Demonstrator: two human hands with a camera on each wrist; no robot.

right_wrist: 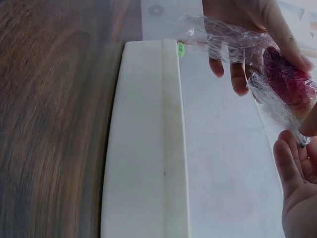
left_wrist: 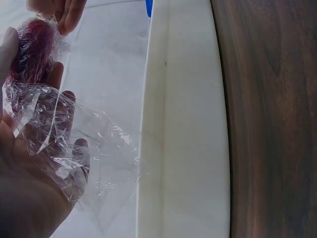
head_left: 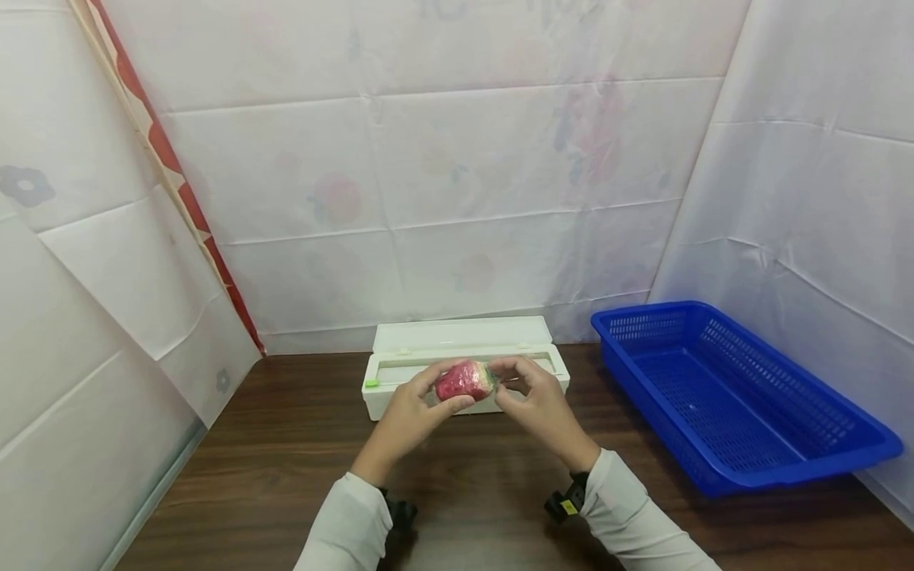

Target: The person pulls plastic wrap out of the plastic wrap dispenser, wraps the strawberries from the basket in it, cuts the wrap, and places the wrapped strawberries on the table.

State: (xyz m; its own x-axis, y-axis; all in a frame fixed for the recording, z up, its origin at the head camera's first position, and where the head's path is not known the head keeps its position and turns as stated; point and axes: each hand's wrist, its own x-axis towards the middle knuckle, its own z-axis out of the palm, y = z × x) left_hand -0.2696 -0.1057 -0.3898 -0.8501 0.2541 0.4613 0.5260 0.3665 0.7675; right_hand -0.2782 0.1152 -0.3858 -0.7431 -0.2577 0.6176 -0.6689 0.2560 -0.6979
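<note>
A red, roundish piece of produce [head_left: 460,381], pale and greenish at its right end, is wrapped in clear cling film; its exact kind is unclear. My left hand [head_left: 412,410] grips it between thumb and fingers. Loose cling film [left_wrist: 101,148] trails across the left palm in the left wrist view. My right hand [head_left: 540,408] pinches the twisted film at the greenish end, seen at close range in the right wrist view. Just behind both hands stands a white box [head_left: 376,403] like a cling film dispenser, its lid [head_left: 460,335] raised.
A blue perforated basket [head_left: 646,392] stands on the right of the dark wooden table [head_left: 286,444]. White patterned sheets [head_left: 457,174] hang behind and on both sides. A small green tab [head_left: 372,383] sits at the box's left end.
</note>
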